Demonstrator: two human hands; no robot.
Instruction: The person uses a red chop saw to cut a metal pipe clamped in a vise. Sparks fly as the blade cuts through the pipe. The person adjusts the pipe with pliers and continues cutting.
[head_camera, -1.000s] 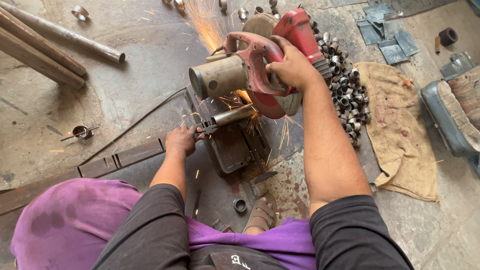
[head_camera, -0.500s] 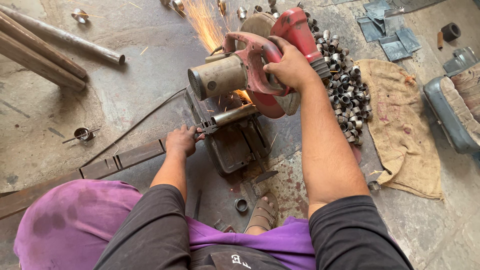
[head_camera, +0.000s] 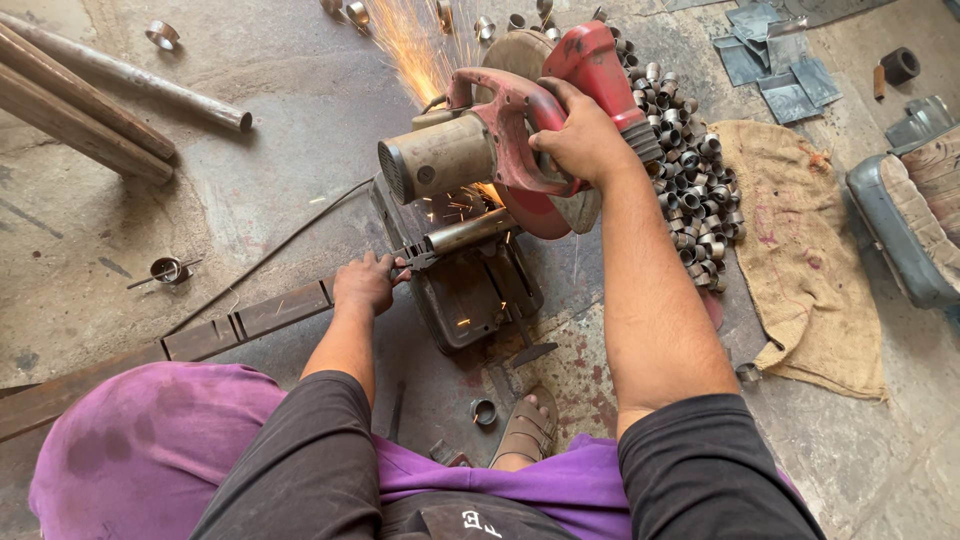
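Head view: a person squats over a red chop saw on a workshop floor, both bare arms reaching forward toward 12 o'clock.
Right hand: the right hand is wrapped tight round the saw's red handle, fingers fully curled, pressing the head down; sparks fly off toward 11 o'clock.
Left hand: the left hand is closed in a loose fist on the near end of the metal tube, at the vise, thumb side toward the saw.
Tube position: it lies on the saw's dark base, under the motor housing, its far end meeting the blade guard where a small orange glow shows.
Long axis: the tube runs from about 8 o'clock up to 2 o'clock, so from the left hand it stretches away toward 2 o'clock, into the cut.
Nearer hand: the left hand is touching the tube; the right hand sits above and past it at 1 o'clock, on the saw only.
Cut rings: a heap of short tube rings lies at 3 o'clock of the saw, just beside a burlap sack.
Loose ring: one ring sits near the sandalled foot, at 6 o'clock of the base.
Stock: long pipes rest well apart at 10 o'clock.
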